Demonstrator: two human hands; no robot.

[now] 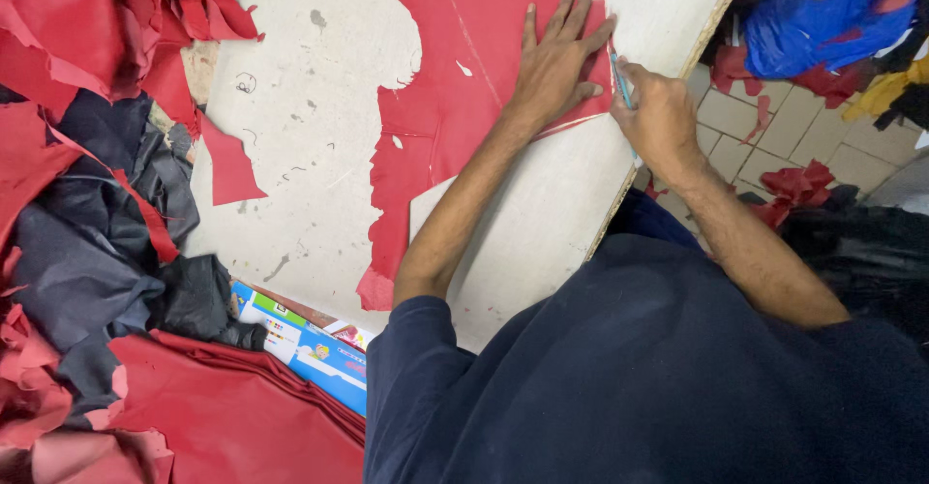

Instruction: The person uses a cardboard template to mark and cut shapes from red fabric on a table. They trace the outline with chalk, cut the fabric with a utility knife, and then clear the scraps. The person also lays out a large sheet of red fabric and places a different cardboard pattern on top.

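A sheet of red leather [455, 87] lies flat on a worn white cutting board [319, 136]. My left hand [559, 58] presses flat on the red sheet, fingers spread, near its right edge. Just to the right, my right hand [658, 116] is closed around a thin blue-handled cutting tool [620, 79], its tip at the edge of the red sheet beside my left hand. A small loose red piece [228, 166] lies on the board at the left.
Heaps of red scraps [87, 29] and dark navy material [87, 242] crowd the left side. A blue printed box [310, 348] and folded red material [232, 416] lie at the bottom. Tiled floor [774, 136] with scraps and a blue bag [823, 19] is at right.
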